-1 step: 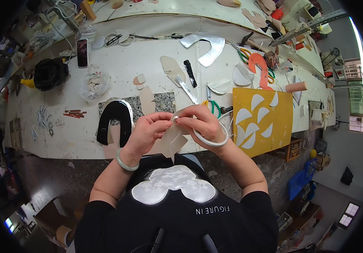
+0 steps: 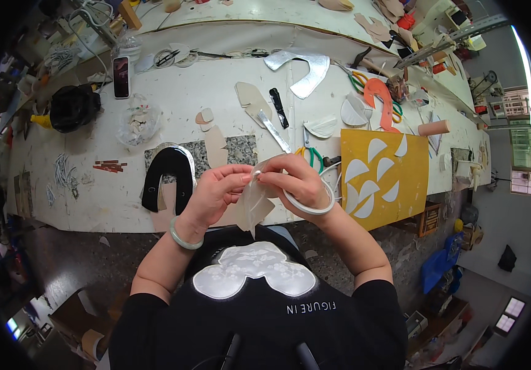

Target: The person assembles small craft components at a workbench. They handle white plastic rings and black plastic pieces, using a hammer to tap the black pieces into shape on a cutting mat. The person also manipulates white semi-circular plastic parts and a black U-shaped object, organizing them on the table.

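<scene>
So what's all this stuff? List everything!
Thin sheet: 1, pale, in both hands
Horseshoe piece: 1, black, left of hands
Slab: 1, speckled grey, beyond hands
Scraps: several, beige, beyond hands
Ruler: 1, silver, beyond hands
Board: 1, mustard, right
Half-moons: several, white, on board
Curved piece: 1, orange, back right
Shiny piece: 1, silver, back middle
Phone: 1, dark, back left
Table: 1, white, under these
Bangle: 1, pale green, left wrist
Ring: 1, white, right wrist
Left hand, right hand: 2, pinching sheet

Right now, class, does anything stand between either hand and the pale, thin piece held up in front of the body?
Nothing visible does: the left hand and right hand both have fingertips at the upper end of the pale piece.
</scene>
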`<state>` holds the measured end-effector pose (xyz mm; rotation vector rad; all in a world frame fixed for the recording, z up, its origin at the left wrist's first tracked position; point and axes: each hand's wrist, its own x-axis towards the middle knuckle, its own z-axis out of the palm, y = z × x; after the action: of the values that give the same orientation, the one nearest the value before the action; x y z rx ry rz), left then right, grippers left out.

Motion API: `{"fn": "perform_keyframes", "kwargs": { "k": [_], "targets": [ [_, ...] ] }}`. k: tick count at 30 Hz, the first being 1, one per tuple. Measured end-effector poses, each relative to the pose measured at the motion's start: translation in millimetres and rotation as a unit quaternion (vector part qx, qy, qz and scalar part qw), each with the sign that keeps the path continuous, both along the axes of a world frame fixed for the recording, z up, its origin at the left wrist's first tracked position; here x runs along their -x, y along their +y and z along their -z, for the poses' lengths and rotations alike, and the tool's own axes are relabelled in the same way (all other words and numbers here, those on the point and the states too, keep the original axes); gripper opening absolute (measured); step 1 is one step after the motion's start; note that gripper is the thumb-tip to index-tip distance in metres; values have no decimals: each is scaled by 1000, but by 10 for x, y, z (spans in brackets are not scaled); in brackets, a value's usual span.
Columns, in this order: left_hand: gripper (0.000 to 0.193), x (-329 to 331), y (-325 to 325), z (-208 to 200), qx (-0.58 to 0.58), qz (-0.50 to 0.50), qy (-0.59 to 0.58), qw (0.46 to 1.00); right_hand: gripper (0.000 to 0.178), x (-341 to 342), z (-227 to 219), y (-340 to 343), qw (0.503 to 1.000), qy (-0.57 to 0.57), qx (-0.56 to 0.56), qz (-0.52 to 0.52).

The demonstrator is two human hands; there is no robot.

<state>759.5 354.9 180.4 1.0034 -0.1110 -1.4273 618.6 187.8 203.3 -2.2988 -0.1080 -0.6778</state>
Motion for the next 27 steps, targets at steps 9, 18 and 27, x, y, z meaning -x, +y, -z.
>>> {"fn": "perform_keyframes", "kwargs": {
  "k": [9, 18, 27],
  "targets": [
    [21, 57, -42, 191, -37, 22, -36, 998, 24, -19, 21, 12, 994, 75, -37, -66],
    [25, -710, -74, 1598, -171, -200, -213, 941, 8, 1115, -26, -169, 894, 379, -239, 0],
    [47, -1094, -151, 2441, -287, 45, -721, 629, 15, 1296, 32, -114, 829, 474, -291, 57]
  ]
}}
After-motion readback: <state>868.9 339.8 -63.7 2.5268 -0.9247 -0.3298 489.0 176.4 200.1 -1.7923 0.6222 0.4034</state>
